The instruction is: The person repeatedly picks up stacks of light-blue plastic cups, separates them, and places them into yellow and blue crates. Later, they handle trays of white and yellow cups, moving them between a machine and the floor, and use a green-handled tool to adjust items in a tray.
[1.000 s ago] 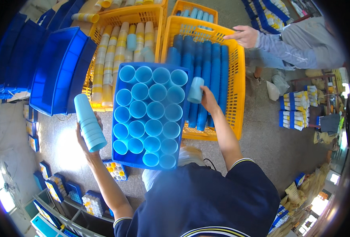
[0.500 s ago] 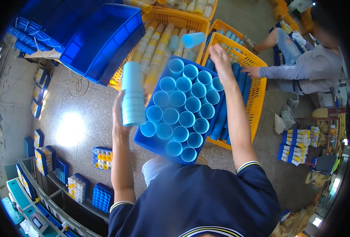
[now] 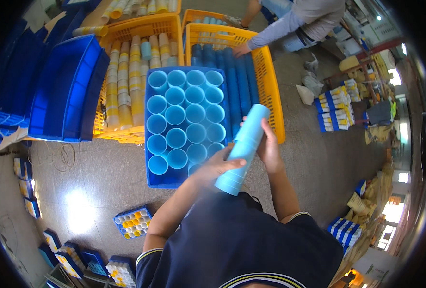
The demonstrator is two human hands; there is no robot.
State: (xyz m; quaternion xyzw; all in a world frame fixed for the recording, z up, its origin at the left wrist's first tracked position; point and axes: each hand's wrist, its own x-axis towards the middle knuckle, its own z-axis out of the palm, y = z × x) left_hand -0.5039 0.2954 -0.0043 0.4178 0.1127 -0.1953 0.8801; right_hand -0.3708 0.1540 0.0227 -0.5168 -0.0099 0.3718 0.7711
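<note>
Both of my hands hold a nested stack of light-blue tapered tubes (image 3: 244, 149), tilted with its upper end to the right. My left hand (image 3: 217, 168) wraps the lower part, its thumb across the front. My right hand (image 3: 269, 146) closes round the upper part from the right side. Just left of the stack stands a blue box (image 3: 151, 181) filled with rows of light-blue tubes (image 3: 176, 115), their round mouths facing up. My left hand covers its near right corner.
A yellow crate (image 3: 270, 96) with long dark-blue stacks adjoins the box; a co-worker's hand (image 3: 242, 49) reaches into it. Another yellow crate (image 3: 141, 24) holds white-and-yellow tube stacks. Empty blue boxes (image 3: 66, 91) are at the left. A filled box (image 3: 132, 222) sits on the floor.
The stack has moved from the box's left side to its near right, and my right hand has joined my left on it. A single light-blue tube, earlier in mid-air, is gone from there.
</note>
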